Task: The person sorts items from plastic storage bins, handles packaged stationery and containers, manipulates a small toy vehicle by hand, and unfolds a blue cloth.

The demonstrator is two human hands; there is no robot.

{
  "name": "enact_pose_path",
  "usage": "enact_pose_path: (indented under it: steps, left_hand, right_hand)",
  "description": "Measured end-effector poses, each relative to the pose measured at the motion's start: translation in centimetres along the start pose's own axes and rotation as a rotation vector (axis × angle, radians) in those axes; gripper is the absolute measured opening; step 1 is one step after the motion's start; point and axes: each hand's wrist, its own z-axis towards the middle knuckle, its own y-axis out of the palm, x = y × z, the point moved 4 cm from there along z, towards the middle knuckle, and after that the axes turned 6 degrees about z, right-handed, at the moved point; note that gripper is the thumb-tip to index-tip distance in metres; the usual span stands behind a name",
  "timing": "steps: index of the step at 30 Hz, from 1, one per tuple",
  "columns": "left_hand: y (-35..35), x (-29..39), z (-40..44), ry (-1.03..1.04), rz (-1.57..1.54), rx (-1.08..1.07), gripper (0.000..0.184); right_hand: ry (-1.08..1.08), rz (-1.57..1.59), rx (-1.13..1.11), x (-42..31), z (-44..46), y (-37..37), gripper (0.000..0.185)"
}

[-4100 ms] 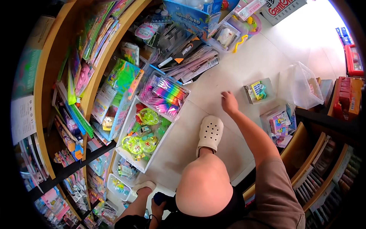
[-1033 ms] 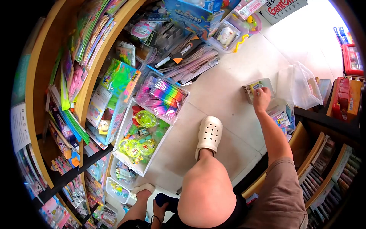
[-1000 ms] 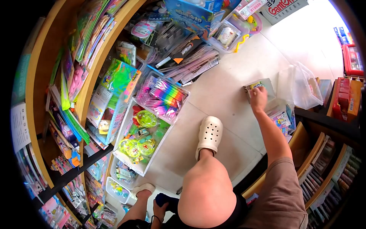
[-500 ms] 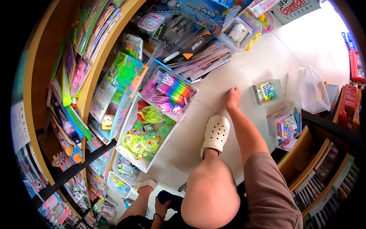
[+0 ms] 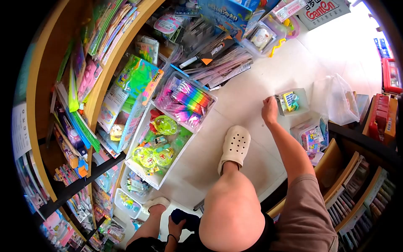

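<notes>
My right hand [image 5: 270,110] is at the near left edge of a small grey open box [image 5: 305,107] on the floor. Its fingers are curled against the box's rim, and their tips are partly hidden. Inside the box lie small yellow-and-blue packets and a teal toy [image 5: 294,102]. Low in the view, my left hand [image 5: 174,229] is closed around a bunched dark blue cloth [image 5: 187,219] beside my knee.
On the left, a white bin [image 5: 157,181] of green toys and a clear tub [image 5: 184,100] of rainbow packs stand by crowded shelves [image 5: 94,101]. A clear empty container [image 5: 336,101] and a tub of packets [image 5: 308,134] stand right. A Ganten carton [image 5: 323,12] is at the back.
My right hand has moved right and slightly toward me, from bare floor to the small box's edge, its fingers now curled. My left hand stays on the cloth.
</notes>
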Motion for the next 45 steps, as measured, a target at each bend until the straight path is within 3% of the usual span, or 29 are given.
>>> enact_pose_path:
  steps: [4, 12, 15, 18, 24, 27, 28, 31, 32, 35, 38, 40, 42, 43, 45]
  left_hand:
    - [0.3, 1.5, -0.3, 0.028, -0.006, 0.011, 0.05]
    - [0.5, 1.5, -0.8, 0.062, 0.0, 0.003, 0.05]
    - [0.1, 1.8, -1.0, 0.046, -0.047, 0.019, 0.05]
    - [0.3, 1.2, -0.4, 0.201, -0.049, 0.056, 0.051]
    - [0.4, 0.0, 0.2, 0.259, -0.054, 0.061, 0.057]
    - [0.2, 0.8, -0.4, 0.297, -0.099, 0.12, 0.055]
    - [0.1, 1.0, -0.5, 0.287, -0.136, 0.126, 0.055]
    - [-0.7, 2.2, -1.7, 0.361, -0.207, 0.189, 0.053]
    - [-0.7, 1.6, -1.3, 0.415, -0.215, 0.206, 0.053]
    - [-1.7, 2.9, -3.6, 0.453, -0.36, 0.207, 0.052]
    - [-1.9, 2.3, -4.0, 0.405, -0.569, 0.142, 0.05]
    - [-2.3, 1.9, -4.5, 0.398, -0.658, 0.106, 0.047]
    - [-2.6, 1.8, -4.9, 0.395, -0.766, 0.078, 0.047]
    - [-2.7, 1.8, -5.2, 0.393, -0.817, 0.061, 0.047]
    - [-3.1, 2.3, -6.3, 0.414, -0.84, 0.049, 0.047]
  right_hand:
    - [-0.033, -0.058, 0.107, 2.1, 0.5, -5.7, 0.01]
    - [0.294, -0.171, 0.248, 8.2, 1.2, -11.7, 0.013]
    - [0.244, -0.171, 0.243, 8.5, 1.6, -12.1, 0.014]
    - [0.417, -0.142, 0.072, 7.4, 1.1, -12.9, 0.015]
    - [0.069, -0.616, 0.455, 0.8, -3.5, -15.8, 0.012]
    - [-0.05, -0.546, 0.312, 0.9, -4.2, -15.8, 0.015]
    - [0.14, -0.355, -0.137, -0.7, -3.6, -16.2, 0.021]
    - [0.177, 0.012, -0.225, -8.4, -5.2, -17.3, 0.021]
    - [-0.112, 0.002, -0.163, -10.3, -5.1, -17.1, 0.02]
    - [-0.407, 0.24, -0.128, -20.6, -7.7, -17.6, 0.018]
    - [-0.325, 0.225, -0.617, -31.2, -12.8, -18.2, 0.019]
    - [-0.451, 0.171, -0.788, -36.8, -18.3, -18.1, 0.019]
    - [-0.749, 0.114, -0.969, -39.7, -24.1, -16.1, 0.02]
    - [-0.928, -0.074, -0.957, -41.1, -28.0, -15.7, 0.018]
    - [-0.868, -0.139, -1.214, -40.1, -35.0, -13.2, 0.033]
